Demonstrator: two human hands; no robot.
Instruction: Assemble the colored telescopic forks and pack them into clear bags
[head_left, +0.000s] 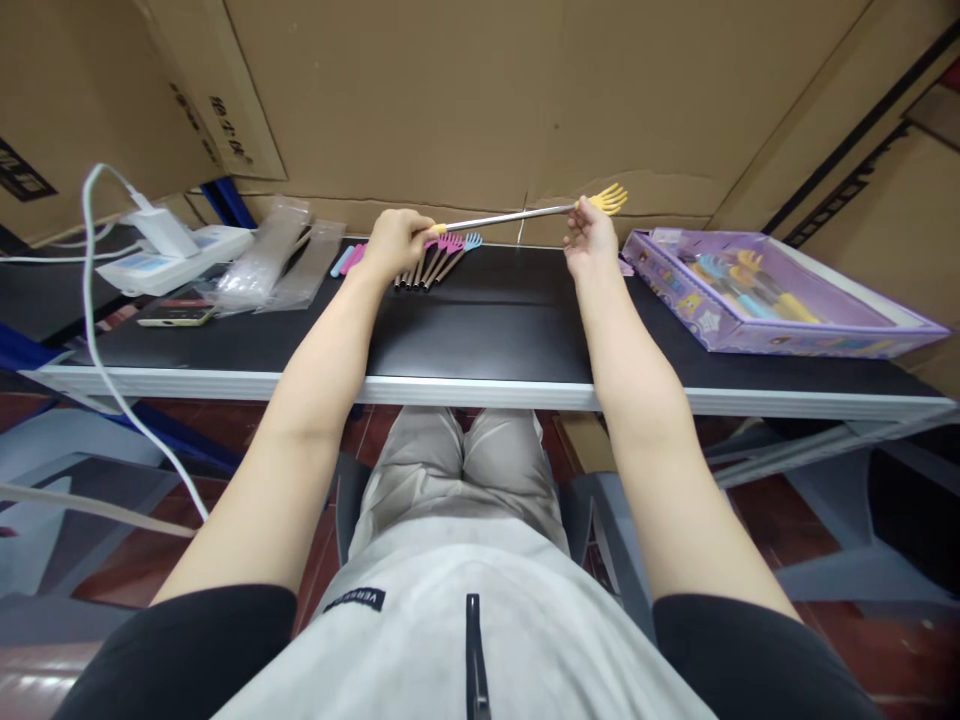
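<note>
I hold a telescopic back scratcher (517, 216) stretched out level above the far side of the black table (480, 340). It has a silver rod and a yellow claw head (609, 198). My left hand (396, 243) is closed round its handle end. My right hand (589, 236) pinches the rod just behind the yellow claw. Under my left hand lies a bunch of several folded scratchers (442, 258) with pink and blue claws and dark handles.
A purple box (772, 292) with more coloured scratchers sits at the right. Clear plastic bags (274, 262), a phone (177, 314), a white device with a charger and cable (161, 245) lie at the left. Cardboard sheets (480, 100) wall off the back.
</note>
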